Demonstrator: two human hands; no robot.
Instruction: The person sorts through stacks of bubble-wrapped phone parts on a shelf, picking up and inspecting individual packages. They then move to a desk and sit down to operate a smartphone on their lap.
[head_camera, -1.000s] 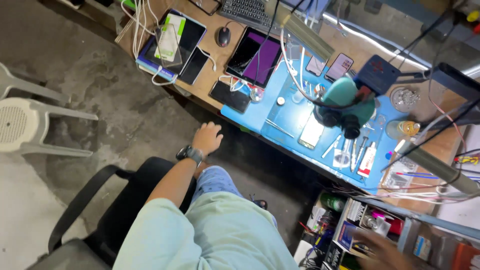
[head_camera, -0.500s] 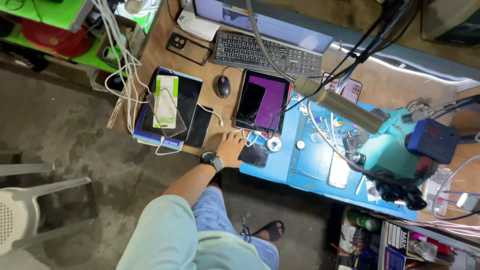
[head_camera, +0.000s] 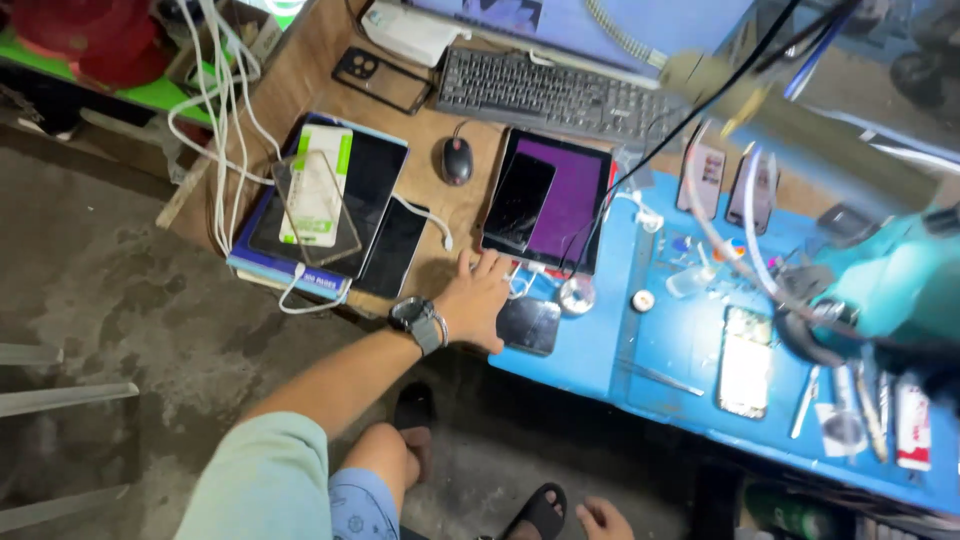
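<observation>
The left hand (head_camera: 478, 300) rests flat and empty on the desk edge just below the tablet (head_camera: 549, 199), fingers spread beside a small dark phone (head_camera: 528, 325) not yet picked up; the right hand (head_camera: 603, 518), low by the knee, grips nothing visible.

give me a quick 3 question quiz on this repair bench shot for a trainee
1. True or false: the left hand rests at the desk edge, beside the small dark phone.
2. What lies on the purple-screened tablet? A) a black phone B) a mouse C) a keyboard
3. What colour is the work mat?

Key: 1 true; 2 A, the black phone; 3 blue.
</observation>
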